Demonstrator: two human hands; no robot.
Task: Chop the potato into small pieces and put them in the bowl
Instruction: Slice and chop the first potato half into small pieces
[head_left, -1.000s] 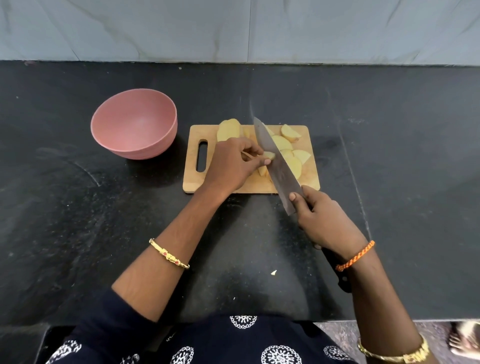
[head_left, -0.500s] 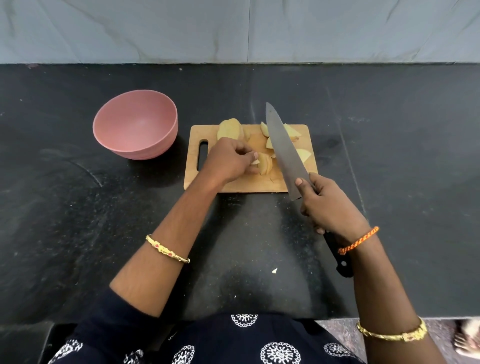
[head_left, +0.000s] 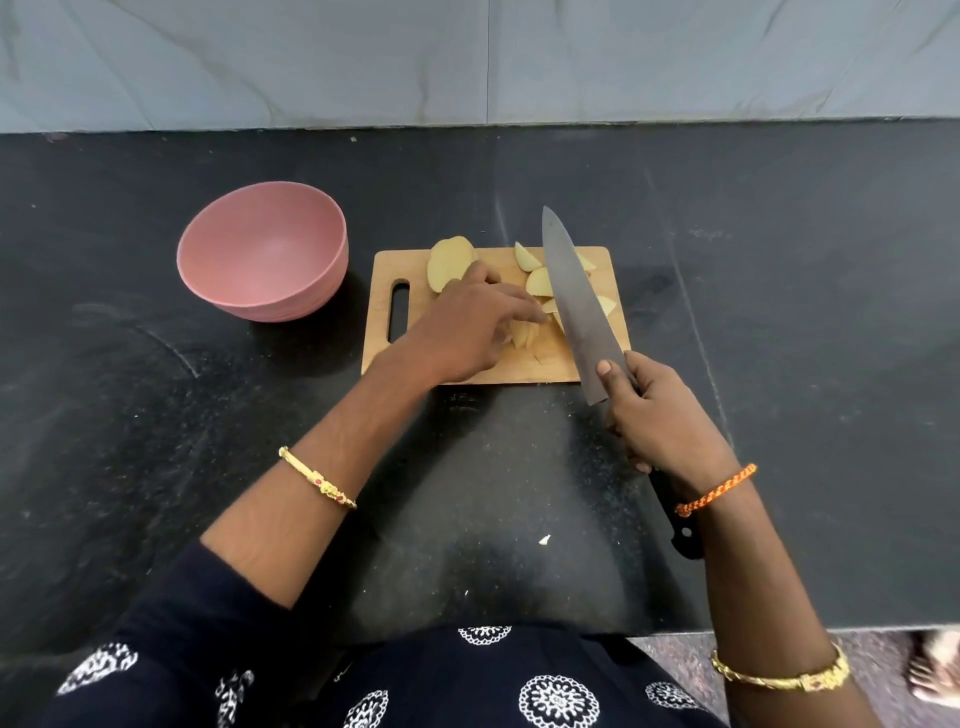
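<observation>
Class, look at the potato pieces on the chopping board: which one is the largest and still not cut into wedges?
The big potato half at the board's far-left corner, just beyond the left hand. The others are small wedges by the knife.

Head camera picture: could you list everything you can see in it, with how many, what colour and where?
bowl: one, pink, nothing visible inside, on the counter left of the board
cutting board: one, light wood, centre of the counter
potato pieces: several, pale yellow, on the board
knife: one, steel blade, black handle, blade over the board's right side
scrap: one, pale, on the counter near the person
counter: one, black
wall: grey, behind the counter
bracelets: two gold, one orange, on the wrists
left hand: on potato slices
right hand: grips the knife
</observation>
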